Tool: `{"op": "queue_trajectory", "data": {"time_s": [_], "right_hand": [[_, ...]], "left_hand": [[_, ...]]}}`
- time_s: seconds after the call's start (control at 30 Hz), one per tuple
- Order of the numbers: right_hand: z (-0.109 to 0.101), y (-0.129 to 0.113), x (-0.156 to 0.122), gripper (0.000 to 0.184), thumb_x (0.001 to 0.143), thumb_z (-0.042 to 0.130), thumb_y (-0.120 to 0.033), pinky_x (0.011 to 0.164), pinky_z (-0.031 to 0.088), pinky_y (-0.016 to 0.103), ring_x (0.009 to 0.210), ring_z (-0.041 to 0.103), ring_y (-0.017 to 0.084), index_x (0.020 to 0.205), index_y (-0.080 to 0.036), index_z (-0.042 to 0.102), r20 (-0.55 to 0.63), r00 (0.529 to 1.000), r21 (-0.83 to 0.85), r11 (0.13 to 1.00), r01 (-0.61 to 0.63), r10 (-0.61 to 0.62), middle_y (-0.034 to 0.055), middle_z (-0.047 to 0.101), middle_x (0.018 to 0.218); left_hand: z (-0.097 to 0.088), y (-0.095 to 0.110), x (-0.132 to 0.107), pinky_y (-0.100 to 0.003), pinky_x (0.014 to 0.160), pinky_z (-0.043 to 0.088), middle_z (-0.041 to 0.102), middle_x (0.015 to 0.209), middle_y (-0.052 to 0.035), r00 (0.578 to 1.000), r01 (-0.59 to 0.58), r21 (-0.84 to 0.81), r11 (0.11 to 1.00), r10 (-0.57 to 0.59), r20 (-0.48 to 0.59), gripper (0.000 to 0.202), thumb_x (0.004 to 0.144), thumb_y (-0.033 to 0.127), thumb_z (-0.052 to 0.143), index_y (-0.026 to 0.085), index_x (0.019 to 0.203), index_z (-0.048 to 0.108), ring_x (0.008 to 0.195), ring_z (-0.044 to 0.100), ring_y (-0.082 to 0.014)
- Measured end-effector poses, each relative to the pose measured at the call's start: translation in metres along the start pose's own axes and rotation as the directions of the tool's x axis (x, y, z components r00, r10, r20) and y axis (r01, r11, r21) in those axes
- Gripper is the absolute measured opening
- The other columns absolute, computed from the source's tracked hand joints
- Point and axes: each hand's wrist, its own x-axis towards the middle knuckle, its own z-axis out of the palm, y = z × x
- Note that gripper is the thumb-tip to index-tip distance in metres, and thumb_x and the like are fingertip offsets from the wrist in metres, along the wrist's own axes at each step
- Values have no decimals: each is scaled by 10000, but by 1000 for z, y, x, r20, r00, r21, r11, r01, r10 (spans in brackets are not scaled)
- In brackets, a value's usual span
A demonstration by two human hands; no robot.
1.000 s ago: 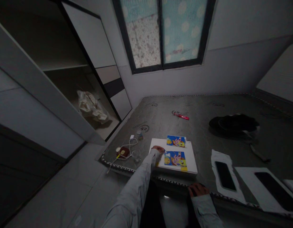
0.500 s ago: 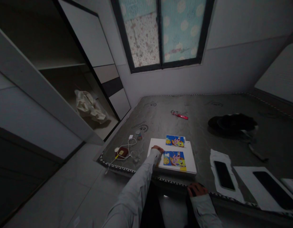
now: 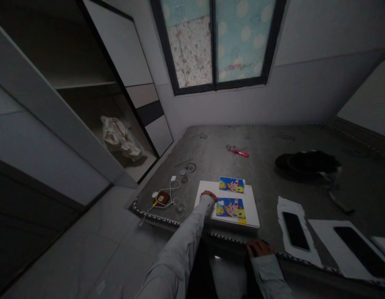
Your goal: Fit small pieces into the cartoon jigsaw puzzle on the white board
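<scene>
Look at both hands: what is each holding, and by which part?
Neither visibly holds anything. The left hand rests on the white board; the right hand rests at the mattress edge.

White board (image 3: 251,207), blue-yellow pictures (image 3: 230,207); grey mattress (image 3: 267,166); red wrapper (image 3: 238,151).

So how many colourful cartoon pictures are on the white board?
2: the far picture lies at the white board's far edge, the near picture beside the left hand.
</scene>
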Motion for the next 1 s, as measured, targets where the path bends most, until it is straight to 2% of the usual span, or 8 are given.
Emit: {"op": "queue_trajectory", "data": {"time_s": [0.13,0.27,0.37,0.43,0.53,0.67,0.8,1.0], "right_hand": [[-3,0,3,283,1060,595,-351,903,488,420,980,779,265,943,-319,850,-19,999,21,999,35,-34,54,857,1023],[-4,-4,12,305,1059,573,-347,888,501,434,967,765,284,932,-316,849,-34,999,42,999,16,-15,80,847,1040],[4,-9,30,326,1067,554,-376,871,498,443,969,758,298,949,-311,851,-55,999,74,997,2,2,91,832,1044],[15,-13,48,324,1070,551,-382,871,495,440,973,752,294,972,-310,851,-66,998,99,995,-3,10,89,825,1054],[34,-22,80,318,1047,558,-405,879,488,430,966,737,277,963,-295,844,-85,996,132,991,-3,15,87,818,1061],[51,-34,115,333,1044,540,-388,845,474,411,1020,736,287,997,-265,846,-93,995,150,988,-24,38,102,805,1078],[48,-44,130,283,1063,580,-349,865,481,399,1040,749,282,1055,-280,855,-68,996,138,989,-53,63,88,811,1107],[34,-51,128,287,1097,598,-362,872,487,387,995,756,271,1062,-256,862,-67,995,105,992,-68,75,83,824,1148]], "left_hand": [[-14,-16,-3,-470,1019,688,799,1293,-102,998,-49,-9,999,48,-46,292,1098,405,784,164,1261,781,1156,785,-255],[-43,-51,-8,-488,1034,685,787,1328,-110,994,-94,7,996,94,-57,300,1100,388,780,163,1298,770,1182,777,-261],[-59,-78,-17,-500,1057,676,784,1346,-112,991,-130,27,991,131,-40,294,1097,385,783,168,1294,773,1207,770,-267],[-63,-91,-25,-504,1076,668,784,1354,-112,989,-147,47,988,148,-26,282,1098,389,780,174,1281,779,1221,765,-269],[-62,-101,-36,-515,1100,655,779,1370,-113,987,-160,68,985,162,-14,278,1095,392,783,179,1275,782,1246,756,-275],[-55,-99,-45,-523,1114,646,775,1377,-113,988,-156,75,985,157,-13,276,1089,389,789,181,1271,782,1261,748,-280],[-49,-96,-46,-519,1110,649,770,1391,-116,990,-139,63,988,140,-18,275,1094,388,783,184,1278,781,1264,746,-279],[-39,-95,-41,-482,1022,686,783,1323,-106,994,-100,-21,995,100,-38,310,1096,396,784,168,1307,766,1157,775,-258]]}}
